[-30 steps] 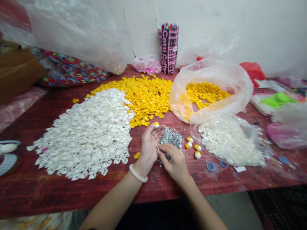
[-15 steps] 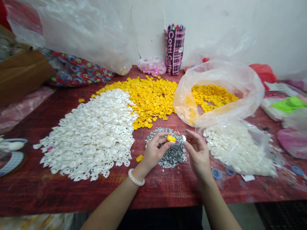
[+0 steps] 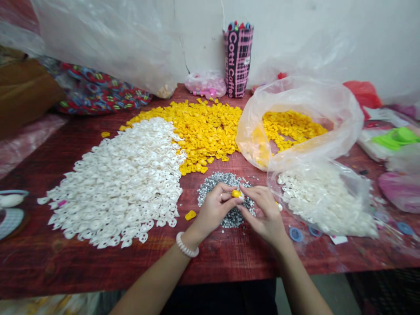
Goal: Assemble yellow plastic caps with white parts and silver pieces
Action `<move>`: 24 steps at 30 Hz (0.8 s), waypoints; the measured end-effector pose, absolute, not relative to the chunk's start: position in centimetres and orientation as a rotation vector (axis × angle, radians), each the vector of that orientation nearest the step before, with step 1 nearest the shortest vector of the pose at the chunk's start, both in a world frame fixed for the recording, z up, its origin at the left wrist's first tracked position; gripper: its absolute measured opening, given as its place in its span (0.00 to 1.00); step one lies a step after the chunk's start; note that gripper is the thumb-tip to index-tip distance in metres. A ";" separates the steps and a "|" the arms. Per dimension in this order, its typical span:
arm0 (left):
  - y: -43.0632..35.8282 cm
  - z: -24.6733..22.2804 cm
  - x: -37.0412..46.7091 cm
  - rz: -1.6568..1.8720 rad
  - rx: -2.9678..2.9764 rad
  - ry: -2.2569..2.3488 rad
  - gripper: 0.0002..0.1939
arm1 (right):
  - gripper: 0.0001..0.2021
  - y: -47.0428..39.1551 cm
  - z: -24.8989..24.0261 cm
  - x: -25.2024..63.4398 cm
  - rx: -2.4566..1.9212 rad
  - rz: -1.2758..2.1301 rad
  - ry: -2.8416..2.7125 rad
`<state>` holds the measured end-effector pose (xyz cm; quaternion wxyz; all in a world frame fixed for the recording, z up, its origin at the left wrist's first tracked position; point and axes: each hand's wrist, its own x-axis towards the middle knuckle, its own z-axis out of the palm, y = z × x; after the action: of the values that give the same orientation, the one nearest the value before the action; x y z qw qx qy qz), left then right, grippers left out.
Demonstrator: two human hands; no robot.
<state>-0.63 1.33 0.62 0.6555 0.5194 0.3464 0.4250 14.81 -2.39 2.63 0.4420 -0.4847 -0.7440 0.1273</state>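
Note:
My left hand (image 3: 215, 209) pinches a small yellow plastic piece (image 3: 236, 193) between thumb and fingers. My right hand (image 3: 265, 213) is closed at the yellow piece's right side, its thumb and fingertips on a small white plastic piece (image 3: 242, 196) that is mostly hidden. Both hands meet just above a pile of tiny grey and silvery bits (image 3: 210, 180). One loose yellow piece (image 3: 190, 215) lies left of my left wrist. Beyond the hands spreads a heap of yellow pieces (image 3: 206, 131), and to the left a large heap of flat white pieces with holes (image 3: 118, 183).
An open clear plastic bag (image 3: 341, 109) has yellow pieces at its mouth. Below it lies a bag of white pieces (image 3: 328, 201). Blue round discs (image 3: 295, 234) sit near the right front. A plaid bag (image 3: 238, 61) stands against the wall.
My right hand has moved left, bringing the white piece up against the yellow one. My left hand still grips the yellow piece. The view has shifted slightly.

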 end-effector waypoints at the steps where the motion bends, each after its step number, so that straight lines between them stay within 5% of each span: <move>1: 1.4 0.8 -0.6 0.943 1.180 0.788 0.11 | 0.25 -2.3 2.6 15.0 -1.195 0.284 -1.854; 12: 2.1 1.4 -0.7 0.812 1.060 0.669 0.15 | 0.13 -1.2 3.6 17.1 -1.162 0.679 -1.833; 24: 1.0 0.8 -1.0 1.052 1.784 0.738 0.15 | 0.10 -1.2 4.3 17.6 -1.387 0.929 -1.720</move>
<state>-0.96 1.01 0.80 0.4542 0.7229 0.2992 0.4262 17.61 -1.19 4.32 0.3638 -0.5389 -0.6685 0.3610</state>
